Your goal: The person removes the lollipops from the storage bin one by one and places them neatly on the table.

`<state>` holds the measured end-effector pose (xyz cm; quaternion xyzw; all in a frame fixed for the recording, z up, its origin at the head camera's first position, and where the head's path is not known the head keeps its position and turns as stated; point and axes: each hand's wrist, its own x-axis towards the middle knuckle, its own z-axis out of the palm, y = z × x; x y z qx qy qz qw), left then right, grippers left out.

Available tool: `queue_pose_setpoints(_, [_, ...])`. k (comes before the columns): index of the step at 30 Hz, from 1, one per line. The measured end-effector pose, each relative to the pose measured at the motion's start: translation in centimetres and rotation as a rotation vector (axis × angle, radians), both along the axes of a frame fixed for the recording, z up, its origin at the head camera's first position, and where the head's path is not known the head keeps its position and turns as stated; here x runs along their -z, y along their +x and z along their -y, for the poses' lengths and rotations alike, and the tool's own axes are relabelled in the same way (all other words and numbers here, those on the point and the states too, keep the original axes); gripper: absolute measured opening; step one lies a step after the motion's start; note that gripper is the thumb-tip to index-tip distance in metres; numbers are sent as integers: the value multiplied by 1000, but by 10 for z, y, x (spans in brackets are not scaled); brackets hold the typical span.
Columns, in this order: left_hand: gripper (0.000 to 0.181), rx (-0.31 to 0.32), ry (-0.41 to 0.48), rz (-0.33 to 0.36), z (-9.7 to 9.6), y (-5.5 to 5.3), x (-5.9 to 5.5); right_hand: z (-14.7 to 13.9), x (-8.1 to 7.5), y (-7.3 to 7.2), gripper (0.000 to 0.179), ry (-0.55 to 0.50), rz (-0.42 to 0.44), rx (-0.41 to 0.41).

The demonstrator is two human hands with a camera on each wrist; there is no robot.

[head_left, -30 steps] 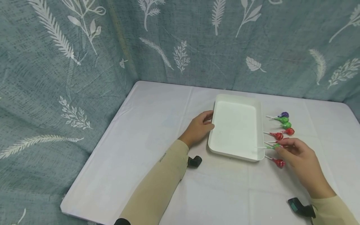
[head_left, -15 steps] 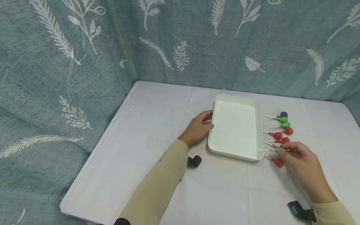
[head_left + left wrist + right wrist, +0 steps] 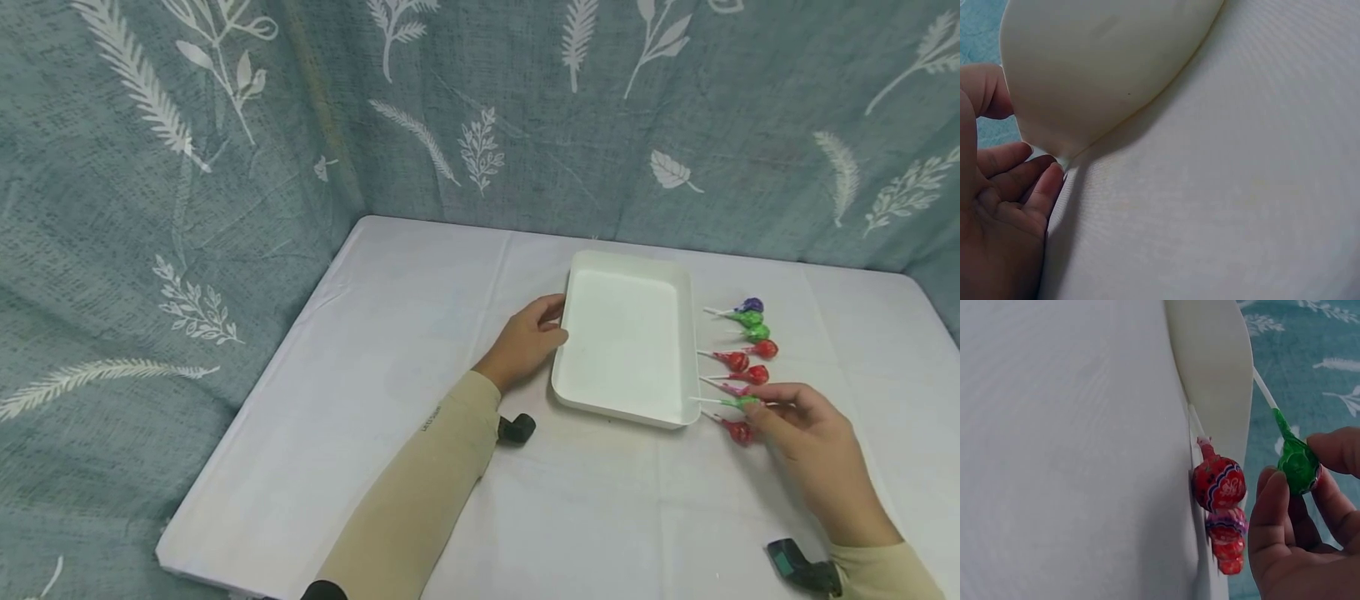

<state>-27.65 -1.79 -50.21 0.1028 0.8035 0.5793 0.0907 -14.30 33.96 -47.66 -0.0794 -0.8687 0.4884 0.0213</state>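
My left hand grips the left edge of a white rectangular tray, seen in the left wrist view with fingers and thumb at the tray wall. My right hand pinches the head of a green-wrapped lollipop between thumb and fingers. The lollipop's white stick points left and overlaps the tray's right rim in the head view. Just below it lies a red lollipop, its stick toward the tray. A pink lollipop is partly hidden behind the right hand.
Right of the tray, several lollipops lie in a column: a purple one, green ones and red ones. All rest on a white-covered table. A patterned blue-green curtain hangs behind and at the left.
My right hand has moved slightly down toward the table's near side with the green lollipop, baring a red lollipop above it. The left hand stays on the tray's edge.
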Motion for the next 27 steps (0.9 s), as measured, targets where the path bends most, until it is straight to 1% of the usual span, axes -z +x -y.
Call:
queue_pose_setpoints(4, [64,-1,-8,0,-1,-1,0,-3,-1,2,35,-11,33,21])
queue_pose_setpoints(11, [64,7,-9,13,-1,-2,0,-5,1,5,37,18,75,38])
queue_pose_setpoints(15, [65,10,-13,19,0,-3,1,-5,2,7,38,35,92,29])
queue_pose_setpoints(20, [65,9,-13,10,0,-3,0,-4,3,8,36,63,97,11])
queue_pose_setpoints(27, [64,1,-19,8,-2,-3,1,-10,3,9,38,55,121,1])
